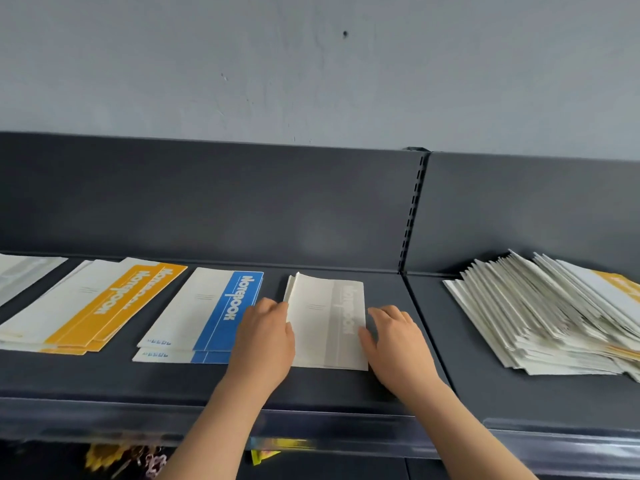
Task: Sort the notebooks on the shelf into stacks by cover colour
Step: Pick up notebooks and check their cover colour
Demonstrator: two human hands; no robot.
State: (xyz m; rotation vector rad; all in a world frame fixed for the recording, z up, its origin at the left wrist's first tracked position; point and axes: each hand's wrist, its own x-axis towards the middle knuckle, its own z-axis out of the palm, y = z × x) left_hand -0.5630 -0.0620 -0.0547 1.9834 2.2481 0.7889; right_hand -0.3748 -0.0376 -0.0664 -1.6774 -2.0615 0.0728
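Note:
A small stack of grey-banded notebooks (327, 323) lies in the middle of the dark shelf (346, 386). My left hand (265, 341) presses against the stack's left edge and my right hand (398, 344) against its right edge, fingers fairly straight. Left of it lies a blue stack (211, 313), then a yellow stack (104, 306). Another grey-banded notebook (20, 275) shows at the far left edge. A big unsorted pile (554, 317) sits on the right shelf section, a yellow cover peeking out on top.
A slotted upright (412, 216) divides the grey back panel. The shelf's front lip (311, 427) carries a clear price rail. Colourful items (138, 459) show dimly on the shelf below.

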